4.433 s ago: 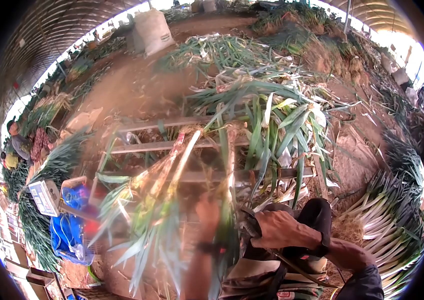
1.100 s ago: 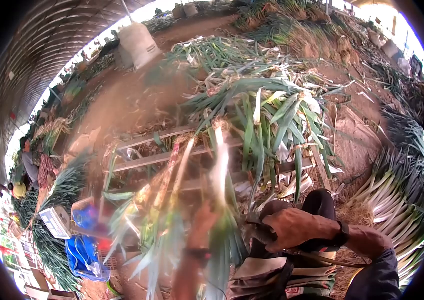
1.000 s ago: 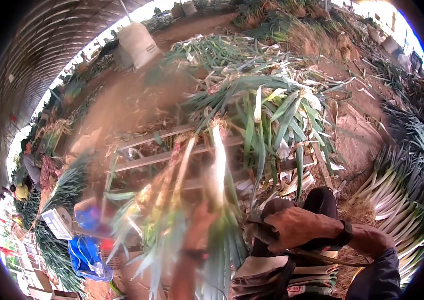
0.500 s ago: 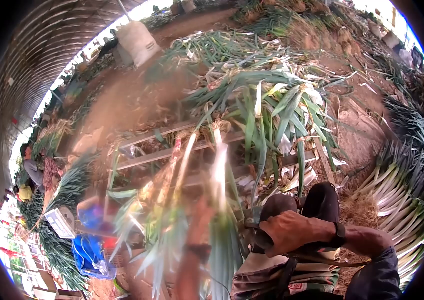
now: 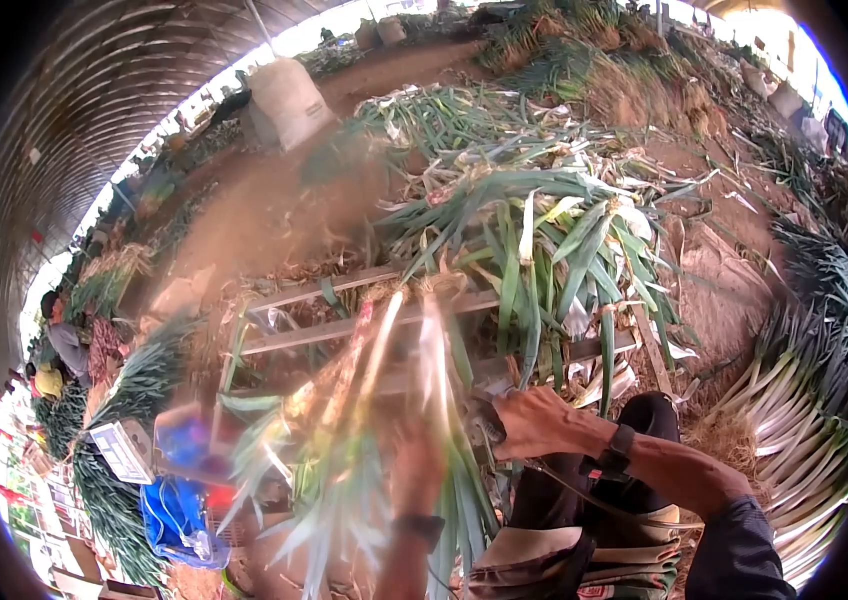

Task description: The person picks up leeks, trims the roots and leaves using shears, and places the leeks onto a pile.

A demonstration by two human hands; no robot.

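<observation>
1. The left hand [image 5: 414,465], blurred low in the middle of the view, is clenched round a bundle of long leeks with pale stalks and green leaves [image 5: 384,390]. The stalks run up towards 12 o'clock and the leaves hang down towards 7 o'clock.
2. A dark band [image 5: 420,524] circles the left wrist, at 6 o'clock from the hand.
3. The right hand [image 5: 536,424] is at 3 o'clock from the left hand, with its fingers curled against the right side of the bundle. Whether it grips a stalk or anything else cannot be told.
4. A black wristwatch [image 5: 618,452] sits on the right wrist, and a dark sleeve [image 5: 734,550] covers the forearm towards 4 o'clock.
5. The bundle's tips reach a weathered wooden slatted rack [image 5: 294,335] at 12 o'clock.
6. A loose heap of untrimmed green leeks [image 5: 554,240] lies on the rack at 1 o'clock.
7. A fanned stack of trimmed white-stalked leeks [image 5: 804,400] lies on the ground at 3 o'clock.
8. A crumpled blue plastic bag [image 5: 174,510] and a white boxy object [image 5: 122,452] lie at 9 o'clock.
9. Another person [image 5: 62,335] crouches among more leeks at the far left.
10. A bulging white woven sack [image 5: 289,100] stands on the brown dirt floor [image 5: 264,200] at 11 o'clock.
</observation>
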